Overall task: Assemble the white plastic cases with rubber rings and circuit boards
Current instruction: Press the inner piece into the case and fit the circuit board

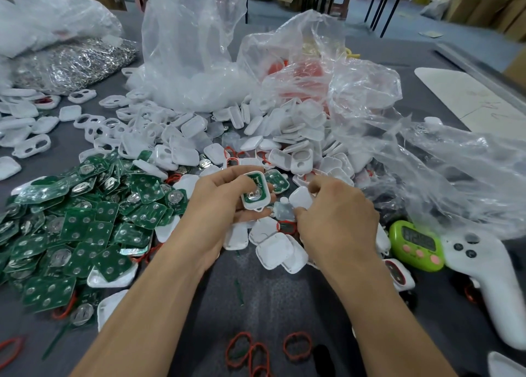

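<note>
One white case half [255, 190], a green board seated in it, is gripped in the left hand [225, 203] above mid-table; the right hand [336, 220] pinches one white cover [300, 197] just beside it. Loose circuit boards [85, 220] and white cases [199, 137] lie heaped around them, too many to count. Red rubber rings [297, 345] overlap near the bottom edge. Clear plastic bags [370, 98] hide more cases.

Surface [273, 297] layout: circuit boards [85, 220] heaped at left; cases [196, 137] piled at centre, before the bags [193, 49]; timer [417, 245] at right, controller [489, 277] just beside it; rubber rings [256, 351] nearest. Over the centre, the left hand [219, 206] holds a loaded case [255, 190], and the right hand [338, 220] pinches a case half [300, 198].
</note>
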Demonstrator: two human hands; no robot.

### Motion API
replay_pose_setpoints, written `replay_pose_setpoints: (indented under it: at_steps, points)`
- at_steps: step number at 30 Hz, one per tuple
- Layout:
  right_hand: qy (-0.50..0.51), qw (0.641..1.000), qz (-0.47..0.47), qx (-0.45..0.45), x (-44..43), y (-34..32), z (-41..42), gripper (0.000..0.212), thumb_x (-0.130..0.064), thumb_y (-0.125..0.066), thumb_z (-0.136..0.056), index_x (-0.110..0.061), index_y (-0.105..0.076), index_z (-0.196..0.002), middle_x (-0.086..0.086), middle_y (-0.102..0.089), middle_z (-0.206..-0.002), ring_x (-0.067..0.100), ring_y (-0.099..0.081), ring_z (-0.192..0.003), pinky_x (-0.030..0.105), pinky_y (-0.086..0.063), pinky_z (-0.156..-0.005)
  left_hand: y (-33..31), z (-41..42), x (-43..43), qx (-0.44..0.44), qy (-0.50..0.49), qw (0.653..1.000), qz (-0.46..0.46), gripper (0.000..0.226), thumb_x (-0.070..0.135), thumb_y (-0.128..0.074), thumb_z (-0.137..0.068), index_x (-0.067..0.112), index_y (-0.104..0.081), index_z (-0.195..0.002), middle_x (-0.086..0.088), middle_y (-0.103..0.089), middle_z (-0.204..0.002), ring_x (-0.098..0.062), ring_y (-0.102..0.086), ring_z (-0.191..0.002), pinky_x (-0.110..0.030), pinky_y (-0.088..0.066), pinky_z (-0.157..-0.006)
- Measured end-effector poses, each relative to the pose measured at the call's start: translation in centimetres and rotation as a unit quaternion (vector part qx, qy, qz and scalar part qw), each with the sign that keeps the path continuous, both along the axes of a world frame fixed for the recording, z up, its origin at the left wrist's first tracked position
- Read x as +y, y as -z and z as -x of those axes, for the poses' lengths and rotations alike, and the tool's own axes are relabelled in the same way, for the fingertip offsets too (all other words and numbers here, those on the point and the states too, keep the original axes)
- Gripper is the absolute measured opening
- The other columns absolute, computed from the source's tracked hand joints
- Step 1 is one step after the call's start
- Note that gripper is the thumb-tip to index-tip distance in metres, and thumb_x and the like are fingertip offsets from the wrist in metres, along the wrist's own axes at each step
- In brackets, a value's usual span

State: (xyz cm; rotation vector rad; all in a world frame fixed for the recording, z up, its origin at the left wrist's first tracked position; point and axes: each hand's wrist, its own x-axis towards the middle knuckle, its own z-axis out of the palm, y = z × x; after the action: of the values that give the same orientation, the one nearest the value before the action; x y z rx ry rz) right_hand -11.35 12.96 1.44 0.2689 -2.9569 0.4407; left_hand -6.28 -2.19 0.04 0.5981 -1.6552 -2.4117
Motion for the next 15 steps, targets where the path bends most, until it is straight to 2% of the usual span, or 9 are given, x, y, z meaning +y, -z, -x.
replay_pose_setpoints:
  at_steps: [3, 5, 7, 9, 10, 13, 15]
  points:
    - [-0.044, 0.994, 0.098, -0.01, 0.7, 0.3, 0.1, 0.015, -0.027, -0.081, -0.082, -0.029, -0.072, -0.094, -0.006, -0.072, -0.084, 0.023, -0.068, -0.084, 0.036, -0.055, -0.079, 0.0, 0.0, 0.0, -0.001, -0.002, 1.0, -0.001, 0.031, -0.006, -0.054, -0.091, 0.012, -0.08, -0.092, -0.02, -0.078, -0.096, -0.034, -0.077, -0.091, -0.033, -0.062, -0.064]
    - [-0.067, 0.985, 0.156, -0.015, 1.1, 0.4, 0.3, 0.007, -0.033, -0.079, -0.086, -0.027, -0.075, -0.087, -0.01, -0.071, -0.074, 0.019, -0.067, -0.074, 0.037, -0.057, -0.074, 0.1, 0.1, 0.0, -0.001, -0.001, 1.0, 0.003, 0.031, -0.006, -0.054, -0.091, 0.011, -0.08, -0.092, -0.02, -0.078, -0.096, -0.034, -0.077, -0.092, -0.032, -0.062, -0.064]
    - [-0.064, 0.969, 0.241, -0.003, 1.5, 0.4, 0.8, 0.003, -0.029, -0.077, -0.087, -0.026, -0.079, -0.087, -0.015, -0.071, -0.068, 0.011, -0.068, -0.069, 0.033, -0.057, -0.07, 0.2, 0.1, -0.1, -0.001, -0.003, 1.0, 0.0, 0.032, -0.005, -0.054, -0.093, 0.012, -0.081, -0.089, -0.02, -0.078, -0.097, -0.035, -0.077, -0.093, -0.032, -0.062, -0.064]
    - [-0.053, 0.937, 0.345, -0.032, 1.9, 0.2, 1.2, 0.011, -0.022, -0.078, -0.088, -0.032, -0.081, -0.087, -0.017, -0.072, -0.066, 0.004, -0.07, -0.067, 0.021, -0.056, -0.063, 0.3, 0.2, -0.1, 0.003, 0.0, 1.0, -0.006, 0.036, 0.0, -0.051, -0.096, 0.016, -0.082, -0.088, -0.02, -0.078, -0.098, -0.035, -0.077, -0.094, -0.033, -0.062, -0.065]
    - [-0.054, 0.913, 0.4, -0.064, 1.8, 0.1, 1.3, 0.016, -0.02, -0.078, -0.088, -0.036, -0.081, -0.084, -0.013, -0.074, -0.066, 0.004, -0.071, -0.064, 0.021, -0.056, -0.062, 0.3, 0.2, -0.1, 0.006, 0.003, 1.0, -0.009, 0.038, 0.004, -0.048, -0.098, 0.017, -0.082, -0.088, -0.02, -0.078, -0.099, -0.034, -0.076, -0.094, -0.033, -0.062, -0.066]
    - [-0.065, 0.852, 0.496, -0.152, 0.8, 0.1, 0.6, 0.022, -0.02, -0.077, -0.088, -0.041, -0.082, -0.082, 0.001, -0.076, -0.066, 0.015, -0.073, -0.061, 0.036, -0.061, -0.063, 0.3, 0.3, 0.1, 0.016, 0.007, 1.0, -0.02, 0.044, 0.007, -0.043, -0.102, 0.018, -0.083, -0.088, -0.018, -0.078, -0.101, -0.029, -0.076, -0.089, -0.037, -0.064, -0.069]
    - [-0.067, 0.836, 0.514, -0.18, -0.1, 0.4, 0.0, 0.015, -0.027, -0.074, -0.084, -0.039, -0.082, -0.084, 0.004, -0.075, -0.066, 0.017, -0.071, -0.058, 0.037, -0.059, -0.056, 0.2, 0.3, 0.3, 0.019, 0.009, 0.999, -0.031, 0.046, 0.004, -0.04, -0.103, 0.014, -0.083, -0.09, -0.018, -0.078, -0.103, -0.031, -0.076, -0.091, -0.04, -0.065, -0.072]
